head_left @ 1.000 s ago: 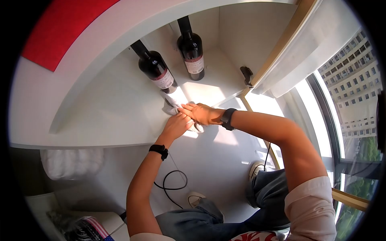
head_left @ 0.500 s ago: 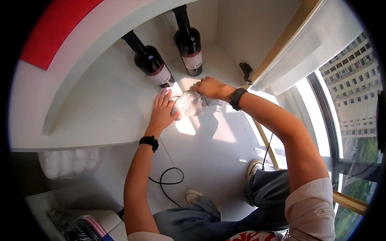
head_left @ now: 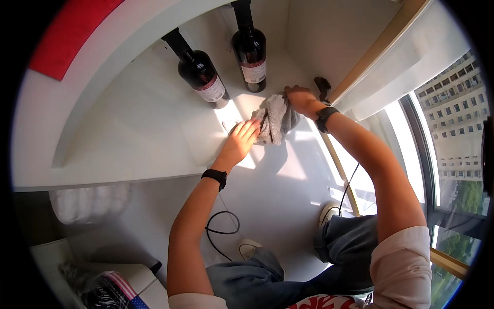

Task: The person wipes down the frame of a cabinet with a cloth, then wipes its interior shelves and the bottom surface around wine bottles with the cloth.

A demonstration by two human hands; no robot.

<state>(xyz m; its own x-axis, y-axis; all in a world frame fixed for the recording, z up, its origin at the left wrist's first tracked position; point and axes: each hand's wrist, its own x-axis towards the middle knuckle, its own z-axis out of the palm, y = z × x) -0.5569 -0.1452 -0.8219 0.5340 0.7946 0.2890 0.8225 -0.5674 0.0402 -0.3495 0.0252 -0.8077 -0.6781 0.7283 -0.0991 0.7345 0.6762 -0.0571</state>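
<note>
A grey cloth lies bunched on the white shelf, partly in bright sunlight. My left hand rests on the left end of the cloth, its fingers stretched out and fairly flat. At the cloth's right end, my right hand is closed, its curled fingers gripping the fabric. Two dark wine bottles with red-and-white labels stand just behind: the left bottle and the right bottle. Neither hand touches a bottle.
A small dark object sits by the wooden frame on the right. Windows lie beyond it. On the floor below, a black cable loops near my feet. A red sheet is at upper left.
Both hands have moved right along the shelf with the cloth, the right hand also slightly farther back. The cloth now looks more bunched between them. The bottles appear shifted slightly as the view moves.
</note>
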